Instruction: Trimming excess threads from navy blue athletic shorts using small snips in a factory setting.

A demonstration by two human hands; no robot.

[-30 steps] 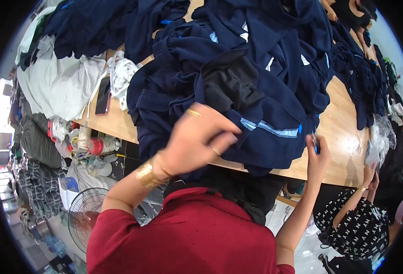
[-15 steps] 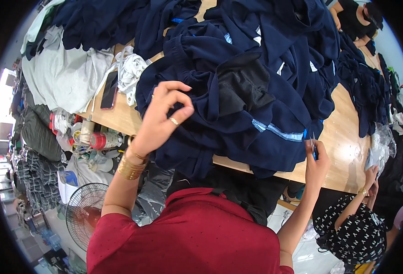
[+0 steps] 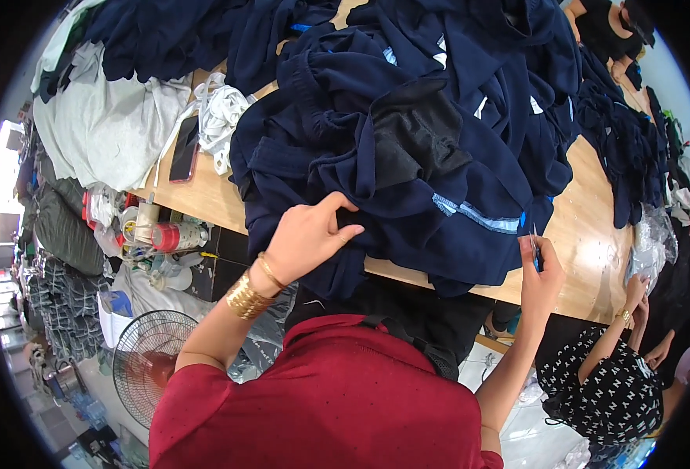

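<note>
A heap of navy blue garments [image 3: 314, 125] covers the middle of the table, with a patch of black lining [image 3: 419, 137] turned outward. Along the nearest garment's lower right runs a light blue strip [image 3: 489, 223]. My left hand [image 3: 306, 238] is at the near left edge of that garment, its thumb and index finger apart and nothing visible between them; its other fingers are partly hidden. In my right hand [image 3: 544, 273] is a pair of small thread snips [image 3: 535, 254] with a blue handle, the blades pointing up beside the strip's end.
A phone [image 3: 183, 148] lies by a coil of white tape [image 3: 224, 117] and pale grey cloth [image 3: 103, 109]. A fan [image 3: 153, 359] stands at lower left. At right, another person's hands [image 3: 634, 301] are near clear plastic [image 3: 654, 242]; a further person stands at the far right.
My left hand has come down toward me from above the garment to its near edge, its fingers now turned right. My right hand with the snips has barely moved.
</note>
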